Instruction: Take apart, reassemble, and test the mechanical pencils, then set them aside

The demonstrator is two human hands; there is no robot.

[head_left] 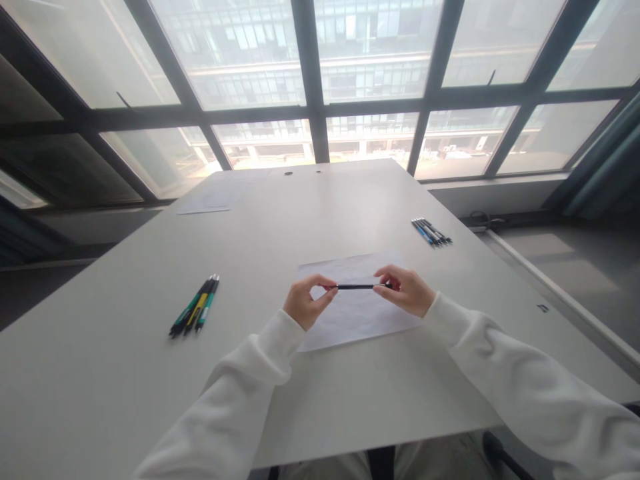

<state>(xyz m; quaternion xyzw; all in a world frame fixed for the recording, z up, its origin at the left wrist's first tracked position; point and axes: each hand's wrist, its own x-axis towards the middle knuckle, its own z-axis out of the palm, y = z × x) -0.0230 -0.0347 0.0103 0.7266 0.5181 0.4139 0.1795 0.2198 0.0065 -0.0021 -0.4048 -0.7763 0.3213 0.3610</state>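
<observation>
While it lies level in the air between both hands, the thin black pen hangs just above a white sheet of paper that rests flat on the pale table, near the person's edge. Well apart to the left on the table lies a small bunch of pens with green and yellow barrels, side by side and pointing away at a slant. Farther off on the right lies another bunch of blue and dark pens, also close together. A second sheet of paper lies at the far left corner, by the window frame. Nothing stands between the hands and these bunches. The left hand is curled, thumb and forefinger pinched on the pen's left end; the right hand is likewise closed on the right end with its fingertips. Both wear white sleeves.
</observation>
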